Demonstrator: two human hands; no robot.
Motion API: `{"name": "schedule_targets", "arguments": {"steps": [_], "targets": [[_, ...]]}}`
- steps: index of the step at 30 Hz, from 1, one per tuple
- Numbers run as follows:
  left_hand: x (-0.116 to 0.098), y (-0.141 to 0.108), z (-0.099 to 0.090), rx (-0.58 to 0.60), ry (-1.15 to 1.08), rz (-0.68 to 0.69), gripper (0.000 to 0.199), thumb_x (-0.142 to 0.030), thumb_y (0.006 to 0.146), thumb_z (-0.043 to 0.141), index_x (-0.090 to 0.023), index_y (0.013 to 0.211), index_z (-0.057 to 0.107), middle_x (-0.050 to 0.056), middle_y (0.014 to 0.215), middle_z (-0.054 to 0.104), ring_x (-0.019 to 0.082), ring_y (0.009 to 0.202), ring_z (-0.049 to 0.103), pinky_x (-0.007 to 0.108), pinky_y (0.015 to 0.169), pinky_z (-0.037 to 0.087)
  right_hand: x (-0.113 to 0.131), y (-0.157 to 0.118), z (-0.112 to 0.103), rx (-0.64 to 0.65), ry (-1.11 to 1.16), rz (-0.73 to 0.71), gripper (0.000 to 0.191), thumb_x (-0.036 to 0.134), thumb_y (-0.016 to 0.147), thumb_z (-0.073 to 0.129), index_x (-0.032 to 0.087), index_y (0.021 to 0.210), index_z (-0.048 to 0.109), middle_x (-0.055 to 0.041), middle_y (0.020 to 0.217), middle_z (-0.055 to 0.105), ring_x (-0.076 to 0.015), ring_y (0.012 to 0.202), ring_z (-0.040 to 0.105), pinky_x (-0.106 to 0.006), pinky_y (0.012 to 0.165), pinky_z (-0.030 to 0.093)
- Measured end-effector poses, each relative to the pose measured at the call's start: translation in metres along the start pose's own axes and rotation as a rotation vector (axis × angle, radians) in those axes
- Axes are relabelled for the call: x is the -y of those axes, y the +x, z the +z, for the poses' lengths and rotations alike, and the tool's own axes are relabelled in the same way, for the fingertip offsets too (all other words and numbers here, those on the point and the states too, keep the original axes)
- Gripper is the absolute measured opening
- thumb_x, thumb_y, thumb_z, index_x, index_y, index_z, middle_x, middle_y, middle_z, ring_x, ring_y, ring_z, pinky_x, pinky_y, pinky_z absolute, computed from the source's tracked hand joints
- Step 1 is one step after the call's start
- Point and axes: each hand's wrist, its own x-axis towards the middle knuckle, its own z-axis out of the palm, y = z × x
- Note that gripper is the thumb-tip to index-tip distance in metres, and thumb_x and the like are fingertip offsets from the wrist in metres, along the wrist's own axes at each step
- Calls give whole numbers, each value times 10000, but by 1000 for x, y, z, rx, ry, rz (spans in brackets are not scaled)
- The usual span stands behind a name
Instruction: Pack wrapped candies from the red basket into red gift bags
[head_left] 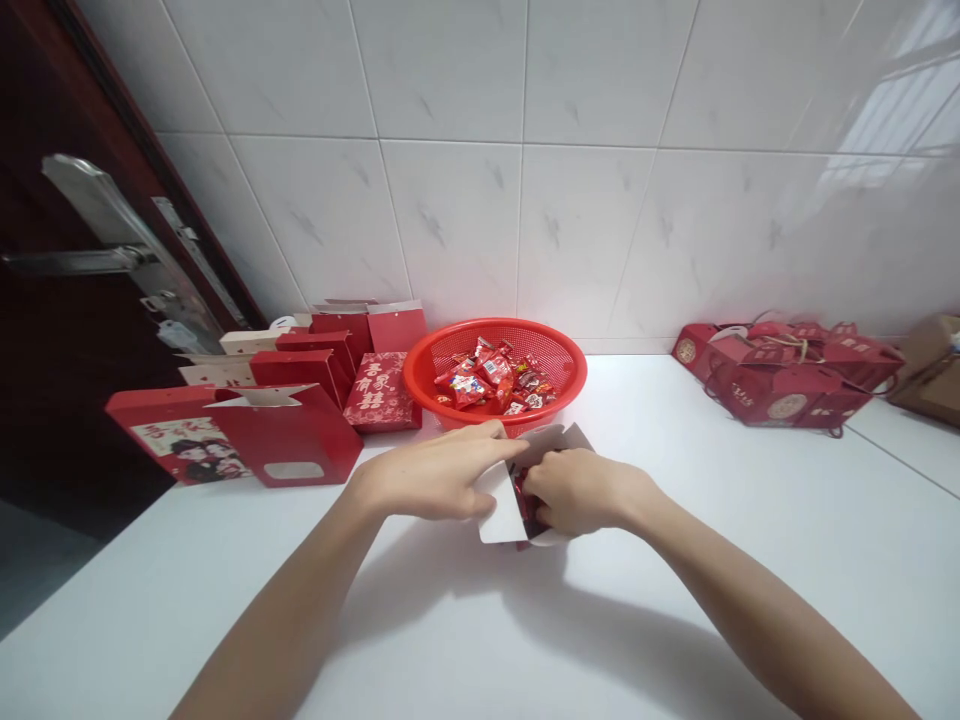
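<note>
A small gift box with its white-lined flaps spread stands on the white table in front of me. My left hand grips its left side, thumb on the near flap and fingers over the far edge. Inside the opening, my right hand has its fingers curled downward; what they hold, if anything, is hidden. Red-wrapped candies show in the box beside those fingers. Just behind the box, a red plastic basket holds several more wrapped candies.
Red and cream cardboard gift boxes stand at the left, beside a patterned red box. Several closed red boxes with cord handles sit at the back right, near a brown carton. A tiled wall borders the white table.
</note>
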Motion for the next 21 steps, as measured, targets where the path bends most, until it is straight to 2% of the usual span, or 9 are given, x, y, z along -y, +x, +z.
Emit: {"name": "schedule_targets", "arguments": {"steps": [3,6,8,10,12,14,16,18,21], "targets": [[0,2,-1,0,3,-31,543,-228,767,542,-257,1308,577,64,1050,581,239,914,573,301,696,460,-2,0,3,-72,51,41,212,177,861,520,135,936,714,-104,886,724,-210,721,627,-289,532,309],[3,5,-2,-10,3,-5,558,-240,771,546,-252,1328,570,64,1065,595,241,948,578,301,725,461,-11,-13,4,-165,192,-42,189,197,878,507,174,919,690,-50,833,698,-167,668,584,-271,532,323],[6,6,-1,-21,-2,5,588,-242,769,551,-255,1357,553,61,1085,606,236,956,584,295,739,461,-18,-26,6,-272,295,-115,185,190,896,494,196,913,678,-33,866,695,-158,708,599,-263,576,386],[8,6,0,-21,-13,-3,626,-248,771,555,-260,1395,524,60,1106,608,231,956,590,284,728,461,-24,-37,14,-442,340,-162,183,201,916,511,225,980,680,-44,1015,704,-189,878,643,-297,718,478],[9,6,-1,-21,-35,1,670,-258,783,555,-269,1448,468,61,1149,603,230,981,590,278,728,464,-28,-44,29,-660,333,-144,266,312,908,611,269,1168,646,-79,1258,649,-267,1147,605,-409,931,495],[9,6,-3,-32,-50,15,695,-273,807,546,-271,1488,410,64,1182,596,232,1016,583,282,759,470,-31,-45,50,-880,344,-20,650,495,819,730,286,1390,501,-136,1455,515,-355,1363,457,-546,1071,421],[8,5,-5,-44,-48,28,659,-309,841,530,-251,1487,413,70,1169,599,236,1026,578,297,800,472,-30,-41,73,-1002,404,96,908,593,760,756,274,1505,346,-179,1548,405,-389,1445,360,-601,1102,390],[8,5,-6,-54,-42,32,594,-375,877,515,-227,1451,467,76,1142,605,242,1018,578,312,819,472,-28,-35,93,-1043,485,123,944,603,769,743,268,1528,293,-191,1541,417,-385,1415,420,-592,1084,430],[8,6,-4,-91,-59,41,573,-474,916,497,-233,1436,495,76,1138,609,245,1028,577,317,829,467,-21,-25,111,-1077,556,69,834,534,831,711,270,1518,317,-170,1455,526,-347,1320,540,-547,1045,491]]}}
